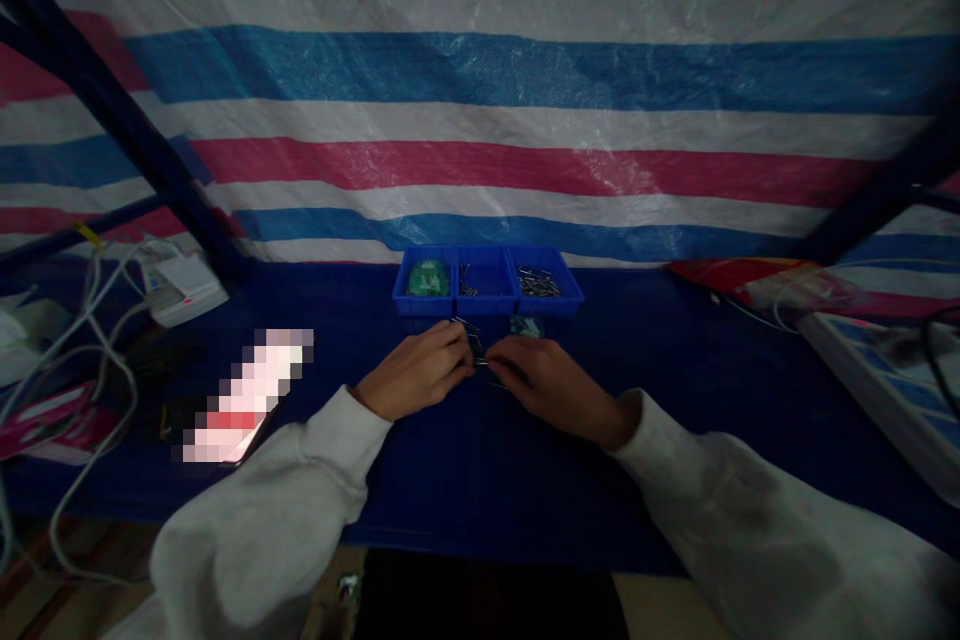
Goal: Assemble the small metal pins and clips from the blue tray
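Observation:
My left hand (420, 367) and my right hand (551, 385) meet over the blue table, fingertips pinched close together. Small thin metal pieces (480, 361) show between them, too small and dark to name exactly. More slim metal pieces (466, 325) lie or stick out by the left fingertips. Just behind the hands stands a blue three-compartment tray (486, 306). Its left compartment holds a green wrapped bundle (428, 278), the middle a few metal pieces (466, 282), the right a pile of small metal pieces (538, 282). A small dark green packet (526, 326) lies beyond my right hand.
A lit phone-like device (251, 400), its screen blurred out, lies left on the table (465, 480). White cables (94, 320) and a white box (184, 288) crowd the far left. At right are a red bag (739, 270) and a pale flat box (877, 390). Striped sheeting (480, 70) hangs behind.

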`<state>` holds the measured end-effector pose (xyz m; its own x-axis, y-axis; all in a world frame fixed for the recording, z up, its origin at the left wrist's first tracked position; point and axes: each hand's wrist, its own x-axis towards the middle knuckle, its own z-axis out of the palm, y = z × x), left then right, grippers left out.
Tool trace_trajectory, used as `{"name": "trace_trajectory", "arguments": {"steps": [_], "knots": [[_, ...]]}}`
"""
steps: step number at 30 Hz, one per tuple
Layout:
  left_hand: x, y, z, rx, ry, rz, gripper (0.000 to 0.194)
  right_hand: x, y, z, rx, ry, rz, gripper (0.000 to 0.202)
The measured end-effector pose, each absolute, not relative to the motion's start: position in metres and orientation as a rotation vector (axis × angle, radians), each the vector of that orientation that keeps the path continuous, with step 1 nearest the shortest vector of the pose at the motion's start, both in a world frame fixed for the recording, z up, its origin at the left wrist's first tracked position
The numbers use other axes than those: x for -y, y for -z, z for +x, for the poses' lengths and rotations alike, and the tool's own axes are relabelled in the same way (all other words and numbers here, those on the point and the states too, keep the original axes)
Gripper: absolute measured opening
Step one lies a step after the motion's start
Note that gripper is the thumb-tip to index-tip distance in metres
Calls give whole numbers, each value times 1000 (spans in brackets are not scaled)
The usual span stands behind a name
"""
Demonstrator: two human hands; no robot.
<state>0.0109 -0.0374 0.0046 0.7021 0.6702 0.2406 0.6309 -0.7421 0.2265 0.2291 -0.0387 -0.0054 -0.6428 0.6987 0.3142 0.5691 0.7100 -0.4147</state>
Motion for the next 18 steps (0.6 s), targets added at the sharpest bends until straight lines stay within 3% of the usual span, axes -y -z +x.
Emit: {"name": "trace_trajectory", "arguments": {"steps": [18], "knots": [[46, -4, 22, -945, -1086, 2463, 11, 43, -3, 227, 2228, -625, -990, 13]]}}
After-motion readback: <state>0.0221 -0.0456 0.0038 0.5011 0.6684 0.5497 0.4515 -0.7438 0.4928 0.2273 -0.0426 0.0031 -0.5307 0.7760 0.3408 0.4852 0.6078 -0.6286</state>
